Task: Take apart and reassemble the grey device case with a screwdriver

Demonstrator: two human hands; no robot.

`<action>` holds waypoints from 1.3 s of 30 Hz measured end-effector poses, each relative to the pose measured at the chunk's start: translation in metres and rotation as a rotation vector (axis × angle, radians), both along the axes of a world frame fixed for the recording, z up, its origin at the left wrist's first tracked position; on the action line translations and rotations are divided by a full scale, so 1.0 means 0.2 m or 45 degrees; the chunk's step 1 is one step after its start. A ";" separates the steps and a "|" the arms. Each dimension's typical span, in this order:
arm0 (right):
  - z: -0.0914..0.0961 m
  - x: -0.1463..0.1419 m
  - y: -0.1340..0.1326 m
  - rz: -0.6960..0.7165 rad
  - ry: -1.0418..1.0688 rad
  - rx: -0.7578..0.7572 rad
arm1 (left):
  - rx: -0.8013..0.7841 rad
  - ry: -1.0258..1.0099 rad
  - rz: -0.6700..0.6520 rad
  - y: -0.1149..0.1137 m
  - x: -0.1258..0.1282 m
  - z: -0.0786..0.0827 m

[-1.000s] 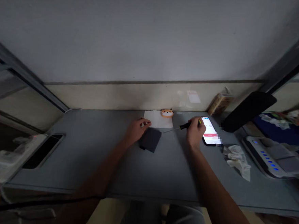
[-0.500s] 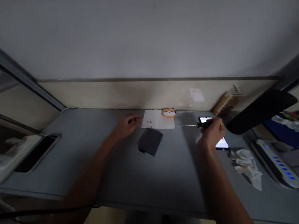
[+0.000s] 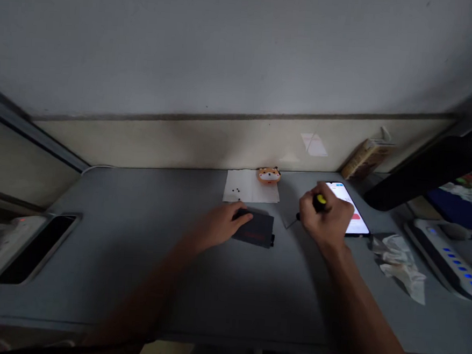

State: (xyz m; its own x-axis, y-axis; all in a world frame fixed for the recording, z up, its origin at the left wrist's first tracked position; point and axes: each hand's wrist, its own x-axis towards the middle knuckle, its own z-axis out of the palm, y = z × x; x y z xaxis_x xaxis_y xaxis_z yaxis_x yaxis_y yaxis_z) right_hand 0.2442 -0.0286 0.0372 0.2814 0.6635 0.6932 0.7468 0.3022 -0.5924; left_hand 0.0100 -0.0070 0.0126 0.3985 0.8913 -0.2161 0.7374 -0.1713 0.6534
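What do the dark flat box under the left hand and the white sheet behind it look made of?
Dark box: likely matte plastic or coated metal; flat, dull grey-black face without glare, too dim to settle which. White sheet: probably paper or tissue; thin, matte, lying flat with straight edges.

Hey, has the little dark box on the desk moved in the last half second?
Yes. Measured against the white paper, the dark box has shifted right and turned, with the left hand on it.
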 end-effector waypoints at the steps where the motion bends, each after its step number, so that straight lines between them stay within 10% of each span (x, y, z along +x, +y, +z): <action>1: 0.01 -0.01 -0.01 0.071 -0.079 -0.037 | -0.081 -0.069 -0.053 0.01 -0.03 0.00; 6: 0.03 -0.05 -0.04 0.305 -0.184 -0.129 | -0.345 -0.186 -0.333 0.03 -0.15 0.06; 29: 0.01 -0.04 -0.01 0.144 0.094 -0.201 | 0.227 -0.145 -0.293 -0.01 -0.02 -0.02; 39: 0.00 -0.04 -0.02 -0.062 0.158 0.064 | 0.331 -0.104 -0.282 -0.02 0.03 -0.05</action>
